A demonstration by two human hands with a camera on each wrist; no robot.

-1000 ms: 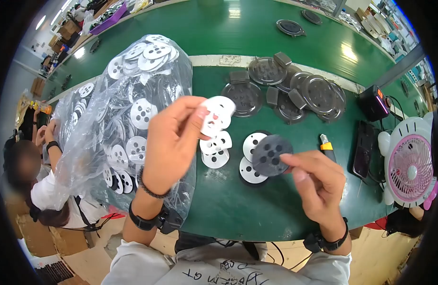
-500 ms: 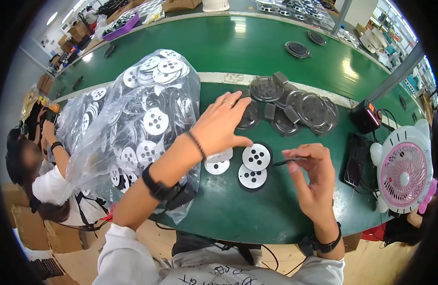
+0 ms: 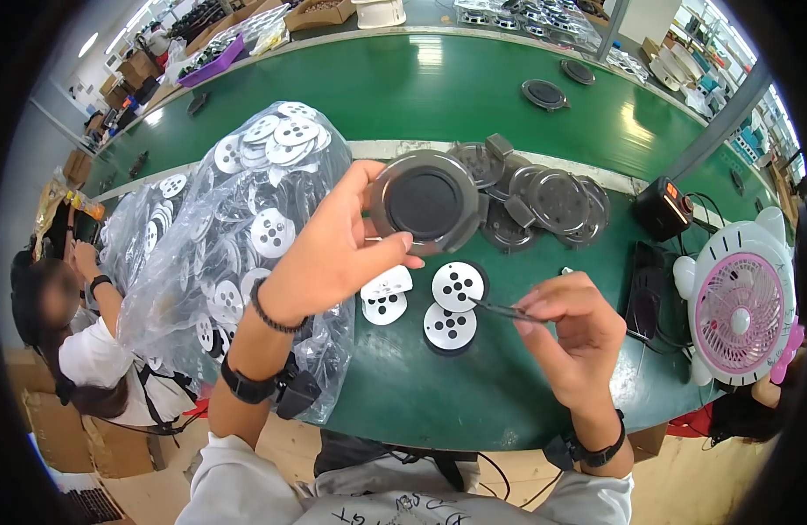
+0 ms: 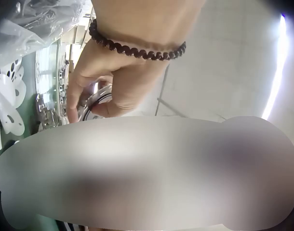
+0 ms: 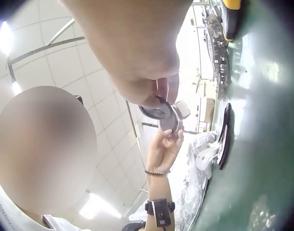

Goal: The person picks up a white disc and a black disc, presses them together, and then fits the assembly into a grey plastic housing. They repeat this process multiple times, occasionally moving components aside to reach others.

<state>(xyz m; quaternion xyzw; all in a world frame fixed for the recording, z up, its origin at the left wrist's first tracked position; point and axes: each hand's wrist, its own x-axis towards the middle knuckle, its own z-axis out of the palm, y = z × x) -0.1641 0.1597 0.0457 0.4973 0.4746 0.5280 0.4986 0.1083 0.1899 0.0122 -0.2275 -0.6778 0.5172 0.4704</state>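
In the head view my left hand (image 3: pixel 320 258) grips a round dark translucent housing (image 3: pixel 428 201) with a black centre, raised over the table. Its thumb lies on the lower rim. My right hand (image 3: pixel 583 341) pinches a thin dark disc (image 3: pixel 501 311), seen nearly edge-on. Between the hands, two white discs with black holes (image 3: pixel 457 284) lie overlapping on the table, with dark discs under them. More white discs (image 3: pixel 386 306) lie below the left hand. The right wrist view shows the dark disc (image 5: pixel 155 109) in front of the held housing (image 5: pixel 168 121).
A clear plastic bag (image 3: pixel 167 262) full of white discs stands at left. Several translucent housings (image 3: pixel 557 201) are piled at the back. At right are a black phone (image 3: pixel 646 293), a small black box with a lit display (image 3: pixel 662 208) and a pink-and-white fan (image 3: pixel 740 306). Another person (image 3: pixel 88 341) sits at far left.
My left hand has put down its white discs, reached to the housings and lifted one. My right hand keeps the dark disc, now turned from face-on to edge-on.
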